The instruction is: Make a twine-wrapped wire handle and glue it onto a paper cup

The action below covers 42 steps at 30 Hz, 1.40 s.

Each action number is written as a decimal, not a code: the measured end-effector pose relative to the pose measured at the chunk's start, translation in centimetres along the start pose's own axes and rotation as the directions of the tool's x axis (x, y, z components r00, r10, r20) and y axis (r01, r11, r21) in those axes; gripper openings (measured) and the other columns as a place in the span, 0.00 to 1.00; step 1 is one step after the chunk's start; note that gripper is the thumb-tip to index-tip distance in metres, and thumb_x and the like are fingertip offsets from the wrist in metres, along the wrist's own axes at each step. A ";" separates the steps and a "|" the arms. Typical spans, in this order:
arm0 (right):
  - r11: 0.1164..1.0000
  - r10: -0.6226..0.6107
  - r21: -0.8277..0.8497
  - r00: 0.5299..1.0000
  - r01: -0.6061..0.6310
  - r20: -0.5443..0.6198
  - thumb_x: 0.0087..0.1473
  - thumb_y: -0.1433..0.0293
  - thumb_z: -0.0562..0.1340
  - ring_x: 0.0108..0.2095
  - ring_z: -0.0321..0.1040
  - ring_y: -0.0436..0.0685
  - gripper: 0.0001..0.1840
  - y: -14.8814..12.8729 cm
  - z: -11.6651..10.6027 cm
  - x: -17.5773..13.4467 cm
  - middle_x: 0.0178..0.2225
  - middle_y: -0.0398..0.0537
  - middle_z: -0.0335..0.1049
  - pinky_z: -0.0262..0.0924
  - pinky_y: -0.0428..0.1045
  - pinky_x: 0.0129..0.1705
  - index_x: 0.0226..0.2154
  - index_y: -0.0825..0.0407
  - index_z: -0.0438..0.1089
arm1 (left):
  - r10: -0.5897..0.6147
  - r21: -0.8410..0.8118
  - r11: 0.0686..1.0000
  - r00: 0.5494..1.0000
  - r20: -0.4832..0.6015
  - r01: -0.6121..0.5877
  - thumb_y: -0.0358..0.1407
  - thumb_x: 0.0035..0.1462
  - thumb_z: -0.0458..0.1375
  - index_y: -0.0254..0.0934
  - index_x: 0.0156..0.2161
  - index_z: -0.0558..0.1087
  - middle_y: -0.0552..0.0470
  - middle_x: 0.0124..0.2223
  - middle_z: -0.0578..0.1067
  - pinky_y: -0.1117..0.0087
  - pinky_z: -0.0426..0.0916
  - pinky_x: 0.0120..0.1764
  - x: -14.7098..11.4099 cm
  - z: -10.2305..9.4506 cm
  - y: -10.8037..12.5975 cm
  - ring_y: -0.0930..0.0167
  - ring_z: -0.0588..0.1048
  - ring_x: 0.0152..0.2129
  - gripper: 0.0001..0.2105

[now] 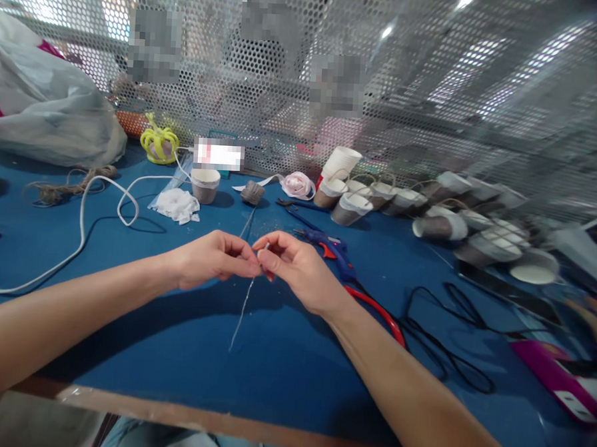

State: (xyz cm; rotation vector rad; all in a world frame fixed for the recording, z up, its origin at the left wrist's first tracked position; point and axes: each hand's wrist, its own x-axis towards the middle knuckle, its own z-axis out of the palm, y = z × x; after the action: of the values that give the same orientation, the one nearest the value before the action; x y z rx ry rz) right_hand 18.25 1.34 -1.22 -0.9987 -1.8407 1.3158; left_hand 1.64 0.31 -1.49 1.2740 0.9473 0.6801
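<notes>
A mesh screen (207, 48) stands across the far side, and in front of it the blue worktop (281, 363) spreads from left to right. A large plastic bag (59, 97) slumps at the far left. Many cups (349, 216) with white rims crowd the far right, some upright, others tipped over. A white cord (80, 239) loops across the left part.

Over the middle, the left hand (212, 260) and the right hand (306, 270) meet fingertip to fingertip. Just right of the right hand lies a blue glue gun (338, 249), its nozzle towards the left. Farther off, left to right, are a yellow crown-shaped object (158, 143), a bunched piece of lace (178, 206), a single upright cup (204, 190), a small ball of twine (253, 193) and a pale ribbon rose (298, 185).

Smallest is a thin strand (244, 306), pinched where the hands meet. Each grip is closed on it, thumb against finger, and its loose end hangs towards the near side.
</notes>
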 end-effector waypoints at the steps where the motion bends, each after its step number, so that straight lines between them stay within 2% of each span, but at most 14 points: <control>1: 1.000 -0.009 0.025 1.000 0.009 0.005 0.46 0.60 0.61 0.21 0.56 0.46 0.14 0.0 -0.1 0.0 0.23 0.39 0.61 0.52 0.44 0.24 0.28 0.54 0.64 | -0.021 -0.025 0.999 1.000 0.013 0.021 0.34 0.40 0.61 0.32 0.22 0.69 0.61 0.17 0.63 0.75 0.45 0.19 0.0 0.0 0.1 0.82 0.54 0.15 0.06; 4: 1.000 -0.022 0.006 0.999 0.023 -0.030 0.45 0.60 0.62 0.20 0.54 0.45 0.14 0.0 -0.2 0.0 0.20 0.38 0.58 0.51 0.44 0.23 0.24 0.54 0.62 | -0.014 -0.011 1.000 1.000 0.000 0.014 0.33 0.40 0.61 0.31 0.23 0.70 0.60 0.19 0.65 0.76 0.47 0.20 0.0 -0.1 0.2 0.82 0.56 0.16 0.06; 10: 0.992 -0.016 -0.128 0.999 0.010 -0.049 0.48 0.58 0.59 0.19 0.52 0.45 0.15 0.2 -0.2 -0.1 0.18 0.37 0.56 0.47 0.44 0.22 0.23 0.53 0.61 | 0.088 0.172 0.982 0.995 -0.036 -0.080 0.31 0.41 0.60 0.31 0.25 0.71 0.58 0.22 0.68 0.75 0.55 0.27 0.1 -0.1 0.3 0.79 0.62 0.20 0.05; 17: 0.972 -0.051 -0.232 0.990 0.019 -0.133 0.46 0.57 0.60 0.18 0.46 0.45 0.18 0.1 0.2 0.0 0.17 0.36 0.51 0.44 0.44 0.21 0.20 0.53 0.57 | 0.090 0.192 0.978 0.995 -0.052 -0.078 0.32 0.43 0.59 0.31 0.26 0.71 0.57 0.23 0.70 0.74 0.58 0.29 0.1 0.0 -0.1 0.78 0.64 0.22 0.05; 20: 0.977 -0.051 -0.214 0.987 0.018 -0.149 0.45 0.58 0.61 0.19 0.46 0.45 0.18 0.2 0.3 0.0 0.17 0.36 0.52 0.44 0.44 0.21 0.19 0.53 0.57 | 0.077 0.145 0.987 0.996 -0.043 -0.070 0.32 0.43 0.59 0.31 0.26 0.71 0.57 0.23 0.69 0.76 0.56 0.27 0.2 0.0 -0.2 0.79 0.64 0.21 0.04; 24: 1.000 -0.016 -0.011 1.000 0.016 -0.023 0.47 0.58 0.60 0.20 0.53 0.46 0.15 0.3 0.1 0.0 0.22 0.39 0.60 0.50 0.44 0.23 0.27 0.54 0.63 | -0.013 0.027 1.000 1.000 0.003 0.013 0.32 0.41 0.60 0.31 0.24 0.71 0.59 0.20 0.66 0.76 0.48 0.20 0.1 -0.1 0.0 0.82 0.57 0.16 0.05; 26: 0.999 -0.022 0.046 1.000 0.022 0.005 0.47 0.59 0.60 0.21 0.54 0.46 0.14 0.4 0.0 0.0 0.22 0.39 0.60 0.51 0.45 0.24 0.27 0.54 0.63 | -0.039 -0.019 0.999 0.999 0.019 0.039 0.33 0.41 0.60 0.31 0.23 0.70 0.60 0.19 0.65 0.76 0.46 0.19 0.0 -0.1 0.2 0.82 0.55 0.15 0.06; 29: 0.999 -0.041 -0.016 0.999 0.041 -0.035 0.46 0.59 0.61 0.20 0.52 0.45 0.15 0.3 -0.1 0.0 0.19 0.38 0.57 0.48 0.44 0.22 0.23 0.53 0.62 | -0.016 0.026 1.000 1.000 -0.007 0.016 0.33 0.40 0.61 0.31 0.23 0.70 0.60 0.19 0.65 0.76 0.49 0.20 0.0 -0.1 0.3 0.82 0.57 0.16 0.06; 34: 0.984 -0.049 -0.177 0.995 0.034 -0.085 0.47 0.57 0.60 0.19 0.48 0.45 0.17 0.2 -0.1 0.0 0.17 0.36 0.54 0.44 0.45 0.21 0.21 0.53 0.60 | 0.093 0.194 0.978 0.994 -0.055 -0.081 0.32 0.41 0.59 0.32 0.23 0.71 0.56 0.23 0.70 0.74 0.58 0.29 0.0 -0.1 0.2 0.78 0.64 0.22 0.04; 42: 0.990 -0.015 -0.143 0.989 -0.007 -0.149 0.46 0.56 0.59 0.17 0.46 0.45 0.19 0.6 0.5 -0.1 0.15 0.35 0.52 0.42 0.45 0.20 0.19 0.53 0.57 | 0.117 0.195 0.975 0.993 -0.030 -0.109 0.32 0.43 0.58 0.31 0.24 0.69 0.57 0.23 0.69 0.74 0.58 0.29 -0.1 0.3 0.1 0.78 0.63 0.22 0.05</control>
State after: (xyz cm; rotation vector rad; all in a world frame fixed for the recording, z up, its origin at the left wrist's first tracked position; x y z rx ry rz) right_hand 17.99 1.15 -1.96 -1.1364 -1.8399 1.0871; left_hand 1.84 0.15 -1.37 1.4995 0.9988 0.7175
